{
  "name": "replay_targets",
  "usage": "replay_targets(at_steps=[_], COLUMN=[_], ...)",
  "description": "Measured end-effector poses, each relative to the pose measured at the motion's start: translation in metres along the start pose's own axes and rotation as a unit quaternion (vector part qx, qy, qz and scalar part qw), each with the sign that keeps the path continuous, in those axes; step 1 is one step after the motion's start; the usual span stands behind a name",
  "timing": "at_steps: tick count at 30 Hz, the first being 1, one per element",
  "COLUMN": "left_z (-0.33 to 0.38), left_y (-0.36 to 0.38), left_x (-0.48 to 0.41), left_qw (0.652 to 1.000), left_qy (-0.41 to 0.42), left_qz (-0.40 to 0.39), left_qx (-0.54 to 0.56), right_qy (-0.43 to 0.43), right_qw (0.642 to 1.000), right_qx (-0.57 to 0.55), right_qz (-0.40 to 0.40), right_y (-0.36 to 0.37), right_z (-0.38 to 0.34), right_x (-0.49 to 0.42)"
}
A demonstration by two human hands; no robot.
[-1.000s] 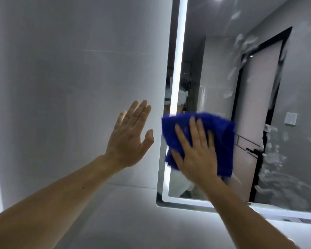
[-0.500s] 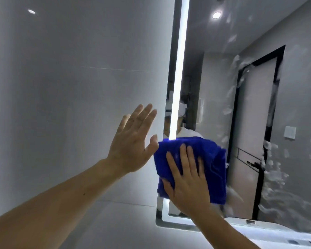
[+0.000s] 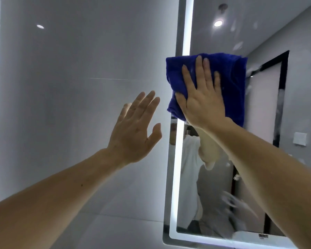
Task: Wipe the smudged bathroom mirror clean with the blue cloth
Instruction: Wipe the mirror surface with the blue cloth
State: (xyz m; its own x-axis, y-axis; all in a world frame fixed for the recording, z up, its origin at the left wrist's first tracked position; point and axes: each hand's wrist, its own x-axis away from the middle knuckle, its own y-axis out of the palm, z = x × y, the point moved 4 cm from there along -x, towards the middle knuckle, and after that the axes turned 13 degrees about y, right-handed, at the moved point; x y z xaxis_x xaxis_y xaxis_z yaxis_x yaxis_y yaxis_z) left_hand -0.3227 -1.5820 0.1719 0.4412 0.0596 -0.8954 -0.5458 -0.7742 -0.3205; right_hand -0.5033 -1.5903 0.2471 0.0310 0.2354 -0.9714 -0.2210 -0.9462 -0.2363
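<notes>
Right hand [image 3: 203, 103] lies flat on the blue cloth [image 3: 230, 69] — fingers straight and a little spread, palm pressing the cloth against the mirror [image 3: 258, 108]. No finger curls round the fabric; the thumb lies out along the cloth's lower left edge. Forearm enters from lower right.

Cloth: bunched into a rough rectangle, high on the glass at the mirror's left side. Its left edge overlaps the lit strip [image 3: 176, 177] that runs up the mirror's border.

Left hand [image 3: 135, 133] is raised over the pale tiled wall [image 3: 70, 105] beside the mirror, palm forward, fingers straight and close together, thumb out. It holds nothing. Whether the palm touches the wall cannot be told. It sits just left of the cloth and lower, apart from it.

Glass: whitish smears [image 3: 230, 200] low in the mirror, right of the lit strip, blurred. More pale streaks run along the reflected dark door frame [image 3: 284, 72], and a few spots show near the top by a reflected ceiling light [image 3: 218, 23]. Reflected at far right — a white wall switch [image 3: 300, 143]. Below the cloth the mirror shows a white garment and an arm.
</notes>
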Motion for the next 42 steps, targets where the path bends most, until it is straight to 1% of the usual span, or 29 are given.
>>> replay_targets(at_steps=[3, 6, 10, 13, 17, 19, 22, 25, 28, 31, 33, 38, 40, 42], left_z=[-0.001, 0.001, 0.005, 0.01, 0.008, 0.004, -0.002, -0.013, -0.022, -0.028, -0.03, -0.035, -0.036, -0.037], left_y=[-0.004, -0.005, -0.003, -0.007, -0.018, -0.021, -0.023, -0.028, -0.033, -0.038, -0.039, -0.038, -0.039, -0.039], left_x=[-0.006, -0.008, -0.013, -0.026, -0.049, -0.06, -0.08, -0.098, -0.113, -0.121, -0.122, -0.12, -0.122, -0.127], left_qw=[1.0, 1.0, 1.0, 1.0, 0.999, 0.998, 0.996, 0.997, 0.998, 0.998, 0.998, 0.999, 0.998, 0.998], left_qy=[0.001, 0.013, 0.013, 0.026, 0.049, 0.061, 0.071, 0.044, 0.014, -0.002, -0.002, -0.001, -0.001, 0.007], left_qz=[0.01, 0.015, 0.002, 0.004, 0.02, 0.027, 0.038, 0.051, 0.048, 0.043, 0.037, 0.023, 0.027, 0.031], left_qx=[0.001, 0.001, 0.007, 0.004, -0.012, -0.023, -0.029, -0.028, -0.037, -0.04, -0.045, -0.047, -0.052, -0.051], right_qy=[0.019, 0.006, -0.046, -0.092, -0.123, -0.102, -0.055, -0.026, -0.001, 0.024, 0.016, -0.047, -0.08, -0.101], right_qw=[1.0, 1.0, 0.997, 0.992, 0.989, 0.992, 0.998, 1.0, 1.0, 0.999, 0.999, 0.998, 0.995, 0.994], right_qx=[-0.008, -0.023, -0.021, -0.012, -0.012, -0.013, -0.001, 0.008, 0.01, -0.013, -0.027, -0.023, -0.012, 0.0], right_qz=[0.004, -0.014, -0.062, -0.082, -0.085, -0.07, -0.014, 0.013, 0.017, 0.018, 0.004, -0.04, -0.05, -0.037], right_y=[-0.001, 0.009, 0.029, 0.037, 0.027, 0.018, 0.002, -0.01, -0.015, -0.015, -0.009, 0.008, 0.008, 0.003], right_z=[-0.006, -0.009, -0.009, -0.001, 0.006, 0.008, 0.01, 0.012, 0.009, 0.001, -0.003, -0.004, 0.003, 0.008], right_x=[0.008, 0.056, 0.145, 0.178, 0.15, 0.109, 0.029, -0.039, -0.07, -0.062, -0.035, 0.062, 0.067, 0.046])
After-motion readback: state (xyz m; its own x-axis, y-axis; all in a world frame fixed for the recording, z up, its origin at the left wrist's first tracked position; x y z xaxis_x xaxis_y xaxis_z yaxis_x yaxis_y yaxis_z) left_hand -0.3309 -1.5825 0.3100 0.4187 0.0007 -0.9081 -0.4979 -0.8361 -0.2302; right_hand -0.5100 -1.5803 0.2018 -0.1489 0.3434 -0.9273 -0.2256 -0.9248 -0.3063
